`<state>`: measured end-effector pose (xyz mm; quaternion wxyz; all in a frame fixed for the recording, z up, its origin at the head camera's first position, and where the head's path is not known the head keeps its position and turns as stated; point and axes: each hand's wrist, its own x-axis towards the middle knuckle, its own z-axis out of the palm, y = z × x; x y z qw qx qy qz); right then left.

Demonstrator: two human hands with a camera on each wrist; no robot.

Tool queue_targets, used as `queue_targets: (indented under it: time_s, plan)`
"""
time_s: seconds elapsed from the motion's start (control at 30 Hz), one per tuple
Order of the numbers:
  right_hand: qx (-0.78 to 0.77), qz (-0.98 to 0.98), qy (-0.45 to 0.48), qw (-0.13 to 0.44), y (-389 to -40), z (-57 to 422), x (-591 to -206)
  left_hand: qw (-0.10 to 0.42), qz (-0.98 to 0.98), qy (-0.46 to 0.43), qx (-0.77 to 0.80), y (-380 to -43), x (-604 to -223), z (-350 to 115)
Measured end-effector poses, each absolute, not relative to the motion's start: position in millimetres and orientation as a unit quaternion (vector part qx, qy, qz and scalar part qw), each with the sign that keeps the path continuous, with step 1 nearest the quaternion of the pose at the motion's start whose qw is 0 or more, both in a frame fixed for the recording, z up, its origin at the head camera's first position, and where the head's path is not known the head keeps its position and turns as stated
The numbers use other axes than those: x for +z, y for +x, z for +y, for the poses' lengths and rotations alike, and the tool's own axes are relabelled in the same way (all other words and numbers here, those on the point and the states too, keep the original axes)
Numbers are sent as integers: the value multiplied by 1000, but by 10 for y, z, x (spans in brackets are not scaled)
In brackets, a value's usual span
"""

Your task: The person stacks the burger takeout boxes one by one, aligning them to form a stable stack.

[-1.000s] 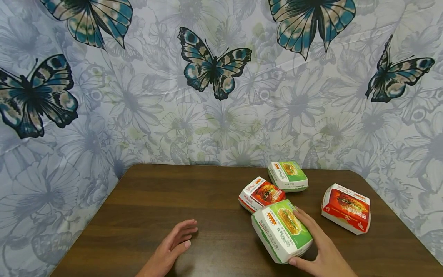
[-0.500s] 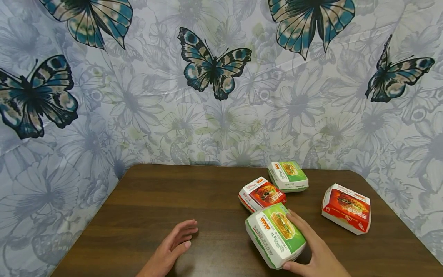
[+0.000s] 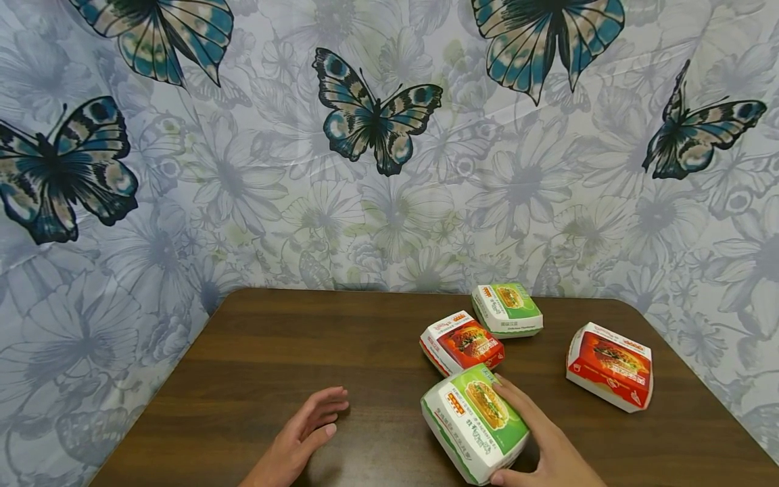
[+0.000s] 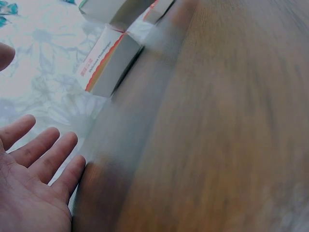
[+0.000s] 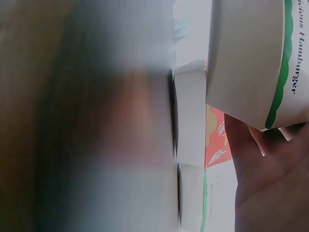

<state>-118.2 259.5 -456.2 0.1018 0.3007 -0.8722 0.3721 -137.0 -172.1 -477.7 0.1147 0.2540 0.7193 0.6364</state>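
My right hand [image 3: 541, 443] grips a green-and-white hamburger box [image 3: 477, 423], thumb at its near side and fingers along its far right side. In the right wrist view this box appears raised off the tabletop, with "Hamburger" printed on its side. It partly covers the near corner of a red-and-white hamburger box [image 3: 462, 343]; whether they touch I cannot tell. My left hand [image 3: 298, 436] holds nothing, fingers extended, over the table's near left. The left wrist view shows its palm [image 4: 29, 188] and spread fingers.
Behind the red box stands a smaller-looking green-and-white box [image 3: 508, 311] near the table's back edge. Another red-and-white box [image 3: 610, 367] sits alone at the right. The brown wooden table [image 3: 268, 345] meets a butterfly-patterned cloth [image 3: 389, 230] at the back.
My right hand has carried the green-and-white hamburger box a little to the left and nearer the front. The left hand and the other boxes keep their places.
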Motion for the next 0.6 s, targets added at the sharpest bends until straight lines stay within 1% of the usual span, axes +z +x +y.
queue_targets:
  time_s: [0.37,0.6]
  plan:
    - [359,-879,295,111,-1182,2552,-4604,130,720,242,637,-1361,-4757,-1722]
    - [360,-882,288,99,-1186,2537,-4628,129,719,245,637,-1355,-4748,-1722]
